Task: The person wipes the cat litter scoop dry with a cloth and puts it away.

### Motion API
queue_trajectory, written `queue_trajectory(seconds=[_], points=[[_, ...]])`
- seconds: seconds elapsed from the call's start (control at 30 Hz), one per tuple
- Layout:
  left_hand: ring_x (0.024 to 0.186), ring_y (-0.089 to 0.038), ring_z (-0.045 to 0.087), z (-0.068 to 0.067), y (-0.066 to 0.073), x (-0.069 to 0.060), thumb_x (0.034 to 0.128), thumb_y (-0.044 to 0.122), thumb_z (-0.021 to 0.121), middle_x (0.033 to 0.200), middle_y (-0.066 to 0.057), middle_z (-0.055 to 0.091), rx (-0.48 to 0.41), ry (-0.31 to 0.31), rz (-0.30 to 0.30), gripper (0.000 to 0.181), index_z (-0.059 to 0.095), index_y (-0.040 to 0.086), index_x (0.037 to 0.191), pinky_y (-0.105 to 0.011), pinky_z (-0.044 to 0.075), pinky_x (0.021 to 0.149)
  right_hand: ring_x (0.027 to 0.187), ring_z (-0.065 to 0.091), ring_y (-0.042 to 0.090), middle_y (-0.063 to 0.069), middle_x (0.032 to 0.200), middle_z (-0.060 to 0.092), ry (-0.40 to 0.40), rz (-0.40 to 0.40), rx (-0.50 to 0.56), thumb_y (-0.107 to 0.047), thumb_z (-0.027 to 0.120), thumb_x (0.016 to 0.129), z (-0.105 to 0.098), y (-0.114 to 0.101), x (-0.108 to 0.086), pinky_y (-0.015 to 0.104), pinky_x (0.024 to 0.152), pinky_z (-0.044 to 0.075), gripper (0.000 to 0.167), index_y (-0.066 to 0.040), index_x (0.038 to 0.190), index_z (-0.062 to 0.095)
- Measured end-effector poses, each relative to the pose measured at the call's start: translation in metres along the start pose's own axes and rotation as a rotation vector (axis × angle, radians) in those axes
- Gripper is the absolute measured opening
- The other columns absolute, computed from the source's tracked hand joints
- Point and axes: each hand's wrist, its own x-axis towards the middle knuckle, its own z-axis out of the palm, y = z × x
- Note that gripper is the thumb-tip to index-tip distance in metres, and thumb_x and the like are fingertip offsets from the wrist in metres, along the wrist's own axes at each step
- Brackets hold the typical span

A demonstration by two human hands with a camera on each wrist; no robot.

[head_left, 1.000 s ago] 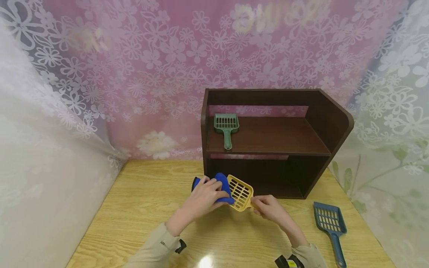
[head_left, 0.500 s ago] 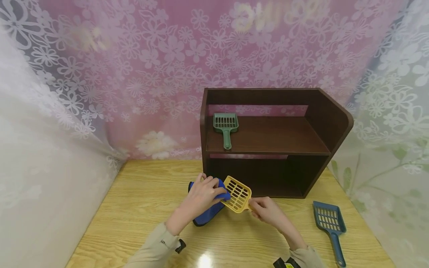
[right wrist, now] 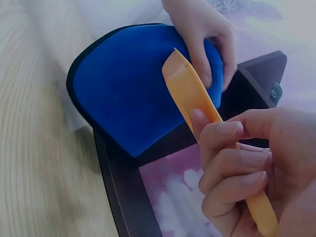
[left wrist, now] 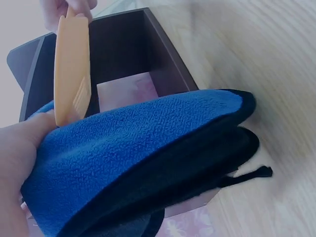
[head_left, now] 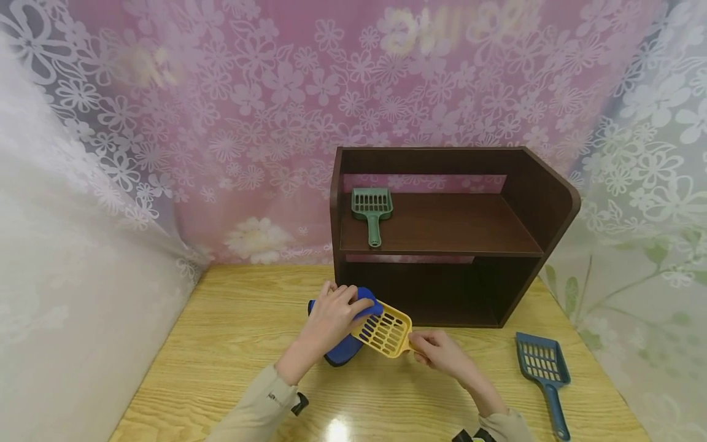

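Observation:
A yellow slotted litter scoop (head_left: 389, 334) is held by its handle in my right hand (head_left: 442, 353), above the table in front of the shelf. In the right wrist view the fingers (right wrist: 232, 163) curl round that handle. My left hand (head_left: 331, 316) grips a blue cloth (head_left: 345, 350) with black edging, folded over the far end of the scoop's head. The left wrist view shows the cloth (left wrist: 128, 143) with a fleecy blue face and a dark underside, touching the scoop (left wrist: 73, 69). Part of the scoop's head lies hidden behind cloth and fingers.
A dark brown two-tier shelf (head_left: 442, 253) stands behind the hands. On its upper board, at the left, lies a green litter scoop (head_left: 373, 212). A dark blue litter scoop (head_left: 545, 368) rests on the wooden table (head_left: 232, 344) at the right. Flowered curtains surround the table.
The scoop has shifted slightly left and down, its head further under the cloth and left fingers. The cloth's lower part has come to hang down below the left hand.

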Motion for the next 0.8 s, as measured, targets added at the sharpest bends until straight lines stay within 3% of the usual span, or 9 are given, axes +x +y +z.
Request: queue_trajectory(seconds=[0.17,0.3,0.37,0.53,0.63,0.8], points=[[0.067,-0.013,0.041,0.0,0.002,-0.006,0.0875,0.036,0.081,0.08,0.004,0.054,-0.058,0.018,0.022,0.024,0.078,0.027,0.109,-0.037,0.03,0.074,0.048,0.033,0.003,-0.001,0.06,0.045,0.055,-0.005,0.021,-0.022,0.049,0.108,-0.01,0.004,-0.002,0.019,0.046,0.028,0.036,0.007,0.095,0.065],[0.065,-0.011,0.042,-0.001,0.002,-0.011,0.088,0.036,0.08,0.079,0.005,0.052,-0.111,0.048,-0.015,0.022,0.077,0.027,0.108,-0.036,0.03,0.073,0.047,0.031,0.003,0.0,0.061,0.046,0.085,0.015,0.037,-0.022,0.047,0.109,-0.015,0.008,-0.004,0.018,0.044,0.027,0.038,0.01,0.102,0.067],[0.064,-0.01,0.043,-0.001,0.001,-0.013,0.0887,0.036,0.08,0.079,0.005,0.052,-0.15,0.069,-0.062,0.021,0.076,0.026,0.107,-0.035,0.03,0.072,0.046,0.03,0.003,0.001,0.062,0.047,0.087,0.022,0.042,-0.023,0.046,0.11,-0.017,0.009,-0.005,0.017,0.044,0.027,0.039,0.009,0.103,0.067],[0.076,-0.011,0.062,-0.003,0.0,-0.016,0.0953,0.033,0.072,0.09,0.004,0.067,-0.276,0.06,-0.224,0.018,0.075,0.019,0.106,-0.034,0.039,0.076,0.045,0.031,0.004,0.003,0.064,0.048,0.102,0.034,0.072,-0.026,0.045,0.11,-0.019,0.006,-0.007,0.018,0.042,0.027,0.04,0.008,0.111,0.068],[0.086,-0.013,0.068,-0.003,0.001,-0.016,0.0991,0.033,0.067,0.096,0.003,0.073,-0.337,0.022,-0.321,0.019,0.074,0.016,0.105,-0.036,0.042,0.078,0.046,0.034,0.004,0.004,0.066,0.05,0.111,0.026,0.078,-0.027,0.046,0.11,-0.018,0.002,-0.008,0.018,0.042,0.028,0.04,0.007,0.114,0.066],[0.087,-0.015,0.069,-0.002,0.006,-0.016,0.1025,0.036,0.061,0.096,0.001,0.074,-0.49,-0.065,-0.455,0.027,0.074,0.014,0.105,-0.038,0.047,0.082,0.047,0.035,0.004,0.003,0.068,0.051,0.096,-0.017,0.056,-0.027,0.046,0.11,-0.015,0.001,-0.007,0.018,0.043,0.03,0.038,0.006,0.112,0.065]])
